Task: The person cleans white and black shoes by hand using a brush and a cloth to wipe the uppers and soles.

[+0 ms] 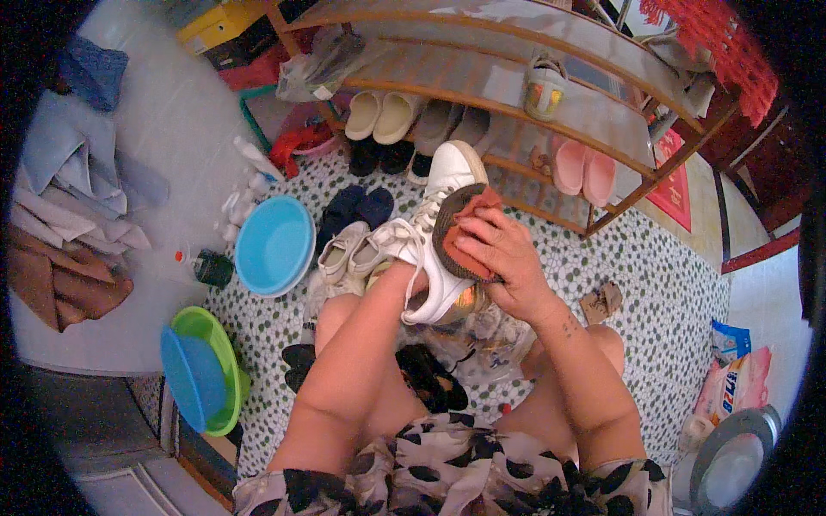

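Note:
A white lace-up sneaker (445,169) is held up above my lap, its toe pointing away from me. My left hand (419,278) reaches into the shoe's opening and supports it from inside; its fingers are hidden. The white laces (423,242) hang loose near the ankle, and a shiny gold patch (470,298) shows at the heel. My right hand (500,255) grips an orange-red and dark brown cloth or pad (471,261), pressed against the sneaker's right side.
A wooden shoe rack (452,80) with several pairs of shoes stands ahead. Left are a blue basin (274,242), grey shoes (342,251) and a green basin (226,387). Black shoes (429,377) and clear plastic (493,342) lie between my legs. A sandal (600,302) lies right.

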{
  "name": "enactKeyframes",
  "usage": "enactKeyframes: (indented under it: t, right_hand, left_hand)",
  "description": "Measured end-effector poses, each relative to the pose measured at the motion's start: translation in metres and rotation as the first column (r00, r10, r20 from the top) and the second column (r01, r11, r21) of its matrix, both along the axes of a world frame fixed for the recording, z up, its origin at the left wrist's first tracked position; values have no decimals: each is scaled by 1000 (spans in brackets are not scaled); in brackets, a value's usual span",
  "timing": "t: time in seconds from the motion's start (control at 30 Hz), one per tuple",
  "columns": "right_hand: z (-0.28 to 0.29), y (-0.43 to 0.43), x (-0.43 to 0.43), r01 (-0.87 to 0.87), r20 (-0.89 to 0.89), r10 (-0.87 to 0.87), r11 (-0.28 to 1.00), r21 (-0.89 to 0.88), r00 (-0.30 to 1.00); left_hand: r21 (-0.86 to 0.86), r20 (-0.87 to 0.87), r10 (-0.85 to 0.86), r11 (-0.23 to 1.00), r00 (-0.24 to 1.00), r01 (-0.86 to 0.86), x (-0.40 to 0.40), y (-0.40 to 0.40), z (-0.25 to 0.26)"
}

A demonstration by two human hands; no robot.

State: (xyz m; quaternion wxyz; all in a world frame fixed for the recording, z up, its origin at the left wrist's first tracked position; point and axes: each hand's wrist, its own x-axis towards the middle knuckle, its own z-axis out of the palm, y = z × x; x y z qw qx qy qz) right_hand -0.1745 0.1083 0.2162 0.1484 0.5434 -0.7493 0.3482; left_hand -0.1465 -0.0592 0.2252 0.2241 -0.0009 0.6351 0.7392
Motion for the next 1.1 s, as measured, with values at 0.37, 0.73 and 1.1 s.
enactKeyframes:
  t: [0.37, 0.73, 1.1]
  right_hand:
    - [-4, 11, -28, 422, 279, -378, 899, -118, 883]
    - [-4, 27, -41, 717, 678, -377, 616, -325, 631]
    - [-8, 3, -19, 296, 269, -259, 949, -105, 928]
  left_hand:
    - [584, 28, 47, 810, 998, -55, -14, 38, -18]
    - [745, 142, 53, 652, 988, -142, -24, 34, -32]
    - [780, 174, 13, 609, 985, -146, -33, 19, -22]
